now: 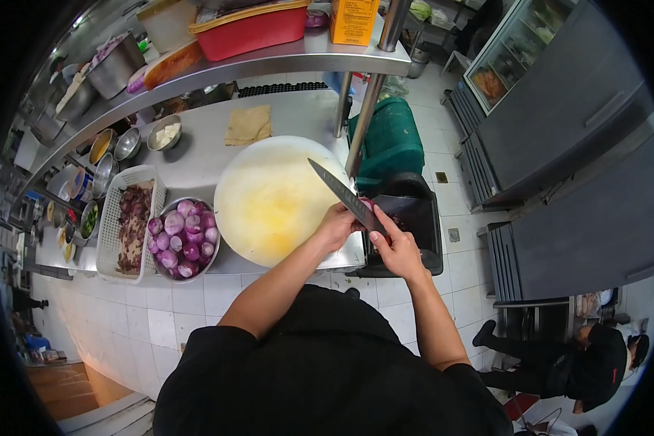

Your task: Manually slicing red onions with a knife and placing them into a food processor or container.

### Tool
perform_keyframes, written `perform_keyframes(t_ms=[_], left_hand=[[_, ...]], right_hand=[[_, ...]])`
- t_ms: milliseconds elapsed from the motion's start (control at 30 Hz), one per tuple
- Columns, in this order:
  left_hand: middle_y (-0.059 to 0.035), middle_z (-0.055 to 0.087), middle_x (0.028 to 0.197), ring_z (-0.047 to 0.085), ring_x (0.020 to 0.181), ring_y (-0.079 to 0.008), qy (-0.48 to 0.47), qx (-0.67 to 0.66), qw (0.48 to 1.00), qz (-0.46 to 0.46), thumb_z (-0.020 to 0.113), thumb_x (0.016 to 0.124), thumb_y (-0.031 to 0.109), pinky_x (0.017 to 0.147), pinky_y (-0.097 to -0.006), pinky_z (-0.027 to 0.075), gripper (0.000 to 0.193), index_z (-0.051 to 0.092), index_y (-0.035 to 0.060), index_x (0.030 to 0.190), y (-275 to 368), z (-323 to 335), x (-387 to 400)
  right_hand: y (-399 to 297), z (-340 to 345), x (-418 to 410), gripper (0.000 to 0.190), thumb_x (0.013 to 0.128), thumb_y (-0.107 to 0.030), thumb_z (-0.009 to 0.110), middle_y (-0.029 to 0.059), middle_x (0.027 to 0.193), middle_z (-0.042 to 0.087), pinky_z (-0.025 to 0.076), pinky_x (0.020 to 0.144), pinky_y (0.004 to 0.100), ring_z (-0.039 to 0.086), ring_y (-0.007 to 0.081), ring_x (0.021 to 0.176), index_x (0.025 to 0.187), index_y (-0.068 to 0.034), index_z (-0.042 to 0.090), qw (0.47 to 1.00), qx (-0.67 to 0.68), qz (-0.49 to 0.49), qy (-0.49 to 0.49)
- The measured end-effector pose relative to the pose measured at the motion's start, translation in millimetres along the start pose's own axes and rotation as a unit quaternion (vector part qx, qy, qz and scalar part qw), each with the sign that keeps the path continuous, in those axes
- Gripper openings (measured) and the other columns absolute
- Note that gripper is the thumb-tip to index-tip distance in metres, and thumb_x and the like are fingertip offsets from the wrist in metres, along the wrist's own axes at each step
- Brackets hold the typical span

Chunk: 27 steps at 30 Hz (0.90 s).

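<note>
My right hand (400, 252) grips a large chef's knife (340, 188) whose blade points up and to the left, over the edge of a round white cutting board (261, 201). Its index finger lies along the blade. In my left hand (337, 226) is a red onion (367, 203), mostly hidden behind the blade and fingers. Both hands meet beside the board, near a black bin (431, 231). Yellow stains mark the board's middle. Left of the board stands a metal bowl (216, 252) full of peeled red onions (175, 223).
A white perforated basket (104, 234) holds onion skins. Small metal bowls, one with white chunks (166, 135), stand behind it. A folded cloth (248, 125) lies beyond the board. A steel shelf (283, 61) and its post (366, 120) overhang the table. Another person (572, 359) is at far right.
</note>
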<state>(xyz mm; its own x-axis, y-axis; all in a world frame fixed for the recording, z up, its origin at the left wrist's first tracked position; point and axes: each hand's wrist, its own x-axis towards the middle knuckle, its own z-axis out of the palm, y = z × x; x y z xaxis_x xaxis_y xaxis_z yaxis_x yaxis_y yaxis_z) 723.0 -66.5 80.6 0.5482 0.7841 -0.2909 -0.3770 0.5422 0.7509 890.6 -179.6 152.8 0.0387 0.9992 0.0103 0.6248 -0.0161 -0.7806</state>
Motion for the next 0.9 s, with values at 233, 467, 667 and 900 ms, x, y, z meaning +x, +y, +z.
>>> perform_keyframes(t_ms=[233,467,667,900], left_hand=[[-0.0036,0.074,0.101,0.068,0.089,-0.0142,-0.046,-0.058,0.997,-0.038,0.063,0.104,0.015,0.081,-0.031,0.056,0.016,0.074,0.0065,0.112,0.2,-6.9,0.4],[-0.0049,0.07,0.11,0.065,0.094,-0.0157,-0.074,-0.063,0.993,-0.072,0.058,0.095,0.007,0.086,-0.0306,0.054,0.025,0.069,0.0045,0.117,-2.3,-16.0,8.7],[-0.0049,0.069,0.111,0.064,0.092,-0.0161,-0.191,-0.019,0.976,-0.107,0.066,0.095,0.01,0.084,-0.0306,0.054,0.042,0.063,0.0034,0.136,4.1,-28.7,1.1],[-0.0063,0.068,0.11,0.065,0.084,-0.0145,-0.142,0.057,0.986,-0.067,0.068,0.095,0.006,0.074,-0.0302,0.054,0.063,0.053,0.0113,0.157,36.2,-32.8,-36.2]], right_hand=[[15.6,10.3,2.0,0.049,0.106,-0.029,0.067,0.0108,0.067,0.063,0.053,0.066,0.0357,0.059,0.0173,0.062,0.153,-0.015,0.061,0.995,0.096,-0.005,0.038],[-7.9,-8.7,-0.5,0.044,0.111,-0.028,0.061,-0.0051,0.076,0.054,0.039,0.055,0.0226,0.047,0.005,0.06,0.151,-0.009,0.062,0.937,0.332,0.097,-0.044],[2.2,-30.3,3.4,0.046,0.115,-0.031,0.052,-0.0045,0.066,0.049,0.034,0.046,0.0224,0.043,0.0042,0.053,0.155,-0.009,0.058,0.938,0.319,0.136,-0.004],[30.6,-37.0,11.9,0.05,0.112,-0.035,0.059,-0.0069,0.071,0.051,0.032,0.048,0.0234,0.04,0.0032,0.056,0.156,-0.011,0.056,0.941,0.288,0.15,0.099]])
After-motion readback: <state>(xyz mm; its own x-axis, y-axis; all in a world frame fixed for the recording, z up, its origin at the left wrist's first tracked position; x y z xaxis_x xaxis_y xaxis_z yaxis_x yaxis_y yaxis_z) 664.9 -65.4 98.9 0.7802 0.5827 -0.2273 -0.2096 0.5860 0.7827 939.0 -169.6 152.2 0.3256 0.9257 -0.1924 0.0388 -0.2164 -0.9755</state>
